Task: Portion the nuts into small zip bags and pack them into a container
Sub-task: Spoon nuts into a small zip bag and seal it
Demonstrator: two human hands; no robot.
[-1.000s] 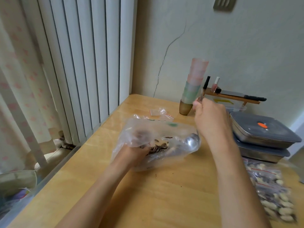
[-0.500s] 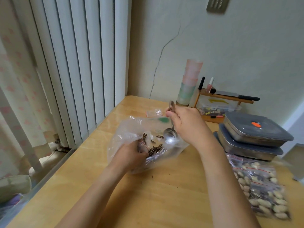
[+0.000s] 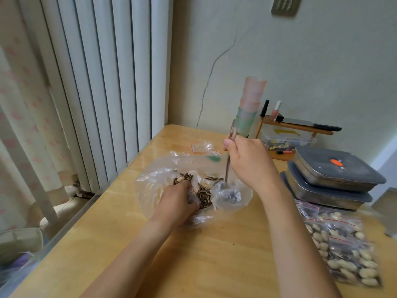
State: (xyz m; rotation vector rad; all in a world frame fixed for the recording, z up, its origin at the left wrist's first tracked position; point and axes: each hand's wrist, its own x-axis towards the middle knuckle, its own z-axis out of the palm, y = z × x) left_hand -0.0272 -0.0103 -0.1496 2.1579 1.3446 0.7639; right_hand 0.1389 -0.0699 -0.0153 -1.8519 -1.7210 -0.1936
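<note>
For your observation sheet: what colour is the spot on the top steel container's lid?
Orange, on the grey lid, clearest in the head view.

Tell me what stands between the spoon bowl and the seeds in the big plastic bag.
Nothing visible. The metal spoon, gripped by the right hand, has its bowl already inside the large clear plastic bag, just right of the dark striped sunflower seeds. The left hand holds the bag beside them.

text: none was readable | labels: none was legible | signs: none could be made out | numbers: none showed
</note>
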